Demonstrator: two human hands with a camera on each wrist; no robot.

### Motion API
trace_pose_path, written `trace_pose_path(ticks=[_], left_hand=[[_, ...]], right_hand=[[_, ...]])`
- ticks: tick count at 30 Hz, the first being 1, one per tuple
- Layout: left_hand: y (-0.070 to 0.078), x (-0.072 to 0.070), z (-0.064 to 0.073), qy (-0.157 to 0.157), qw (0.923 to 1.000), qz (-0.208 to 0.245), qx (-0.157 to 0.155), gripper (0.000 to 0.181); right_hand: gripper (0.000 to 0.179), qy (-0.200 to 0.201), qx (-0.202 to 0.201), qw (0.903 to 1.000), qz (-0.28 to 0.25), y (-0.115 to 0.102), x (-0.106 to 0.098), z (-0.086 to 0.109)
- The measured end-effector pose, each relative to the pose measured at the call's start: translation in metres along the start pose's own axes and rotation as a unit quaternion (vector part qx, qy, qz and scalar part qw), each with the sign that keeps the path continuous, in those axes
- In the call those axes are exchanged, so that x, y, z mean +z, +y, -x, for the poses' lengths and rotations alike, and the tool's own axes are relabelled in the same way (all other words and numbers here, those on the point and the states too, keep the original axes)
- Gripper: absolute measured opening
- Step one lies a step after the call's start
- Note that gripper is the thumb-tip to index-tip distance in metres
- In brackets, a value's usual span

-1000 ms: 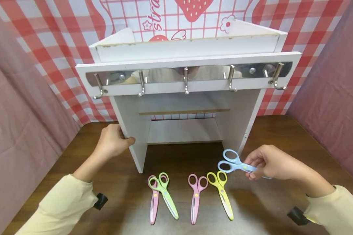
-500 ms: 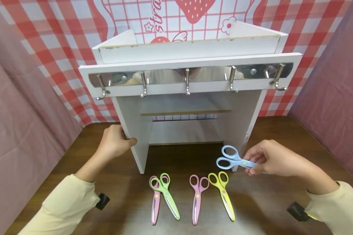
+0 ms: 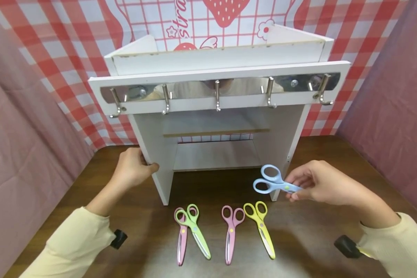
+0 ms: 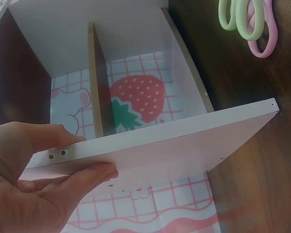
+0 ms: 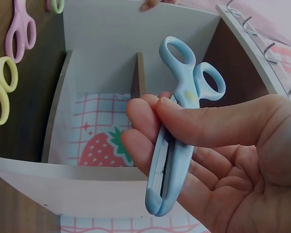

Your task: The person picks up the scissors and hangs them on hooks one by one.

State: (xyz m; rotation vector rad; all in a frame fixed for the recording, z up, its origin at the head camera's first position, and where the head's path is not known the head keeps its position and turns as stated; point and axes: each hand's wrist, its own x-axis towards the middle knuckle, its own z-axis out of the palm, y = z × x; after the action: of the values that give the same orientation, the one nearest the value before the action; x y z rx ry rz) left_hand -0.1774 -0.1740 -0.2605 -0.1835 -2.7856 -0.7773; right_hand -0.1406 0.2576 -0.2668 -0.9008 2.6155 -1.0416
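Observation:
My right hand [image 3: 319, 181] pinches a pair of light blue scissors [image 3: 272, 180] by the blades, handle loops pointing left, in front of the rack's right side panel. The right wrist view shows the thumb and fingers around the blue scissors [image 5: 184, 92], whose blades are closed. My left hand [image 3: 133, 166] grips the front edge of the left side panel [image 4: 174, 131] of a white hook rack [image 3: 229, 69], thumb on the inner face. On the table lie green scissors [image 3: 198, 237] across pink scissors [image 3: 182, 243], another pink pair [image 3: 231, 235] and yellow scissors [image 3: 264, 233].
A metal strip with several hooks [image 3: 217, 96] runs along the rack's front board. Below it are shelves [image 3: 215, 154] between the side panels. The rack stands on a brown wooden table [image 3: 107, 231], before a red checked strawberry cloth [image 3: 226, 15].
My right hand has raised the blue scissors a little, away from the table and nearer the rack's right panel. The left hand keeps its grip; the other scissors lie as before.

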Motion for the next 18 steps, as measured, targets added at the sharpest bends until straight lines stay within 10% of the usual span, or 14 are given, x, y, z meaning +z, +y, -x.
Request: trace_pose_path(ticks=[18], left_hand=[[-0.0004,0.0010,0.0007,0.005,1.0000,0.006,0.000,0.020]], right_hand=[[0.015,0.039,-0.007,0.9992,-0.003,-0.0031,-0.0055,0.0051]])
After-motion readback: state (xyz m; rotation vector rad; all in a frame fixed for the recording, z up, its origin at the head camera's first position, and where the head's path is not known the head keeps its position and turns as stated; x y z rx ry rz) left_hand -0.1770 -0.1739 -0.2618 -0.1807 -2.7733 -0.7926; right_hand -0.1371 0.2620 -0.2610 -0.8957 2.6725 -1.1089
